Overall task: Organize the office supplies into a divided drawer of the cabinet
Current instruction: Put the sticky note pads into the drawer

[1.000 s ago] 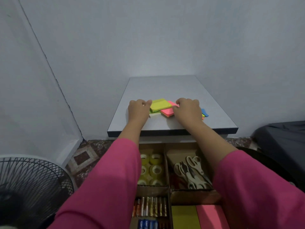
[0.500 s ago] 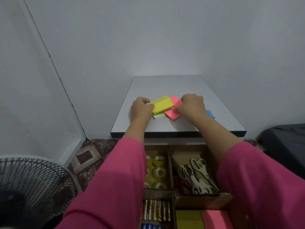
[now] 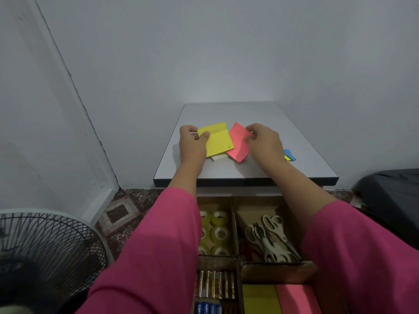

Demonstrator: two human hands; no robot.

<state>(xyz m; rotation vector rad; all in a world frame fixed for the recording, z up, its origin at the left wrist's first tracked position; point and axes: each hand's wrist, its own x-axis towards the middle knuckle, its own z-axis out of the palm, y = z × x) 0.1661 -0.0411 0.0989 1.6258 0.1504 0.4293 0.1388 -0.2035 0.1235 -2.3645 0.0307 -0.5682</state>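
Both pads now tilt up: my left hand [image 3: 192,143] pinches the yellow sticky-note pad [image 3: 217,140], my right hand [image 3: 264,143] the pink sticky-note pad [image 3: 238,143]; next, carry them down into the cardboard-divided drawer [image 3: 235,223].

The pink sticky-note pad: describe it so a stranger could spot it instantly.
Start at the grey cabinet top against the wall. The right hand pinches the pink sticky-note pad there. It sits right of the yellow pad, tilted, and is the only pink thing on top.

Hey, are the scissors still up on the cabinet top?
No, the scissors lie in a drawer compartment below the cabinet top.
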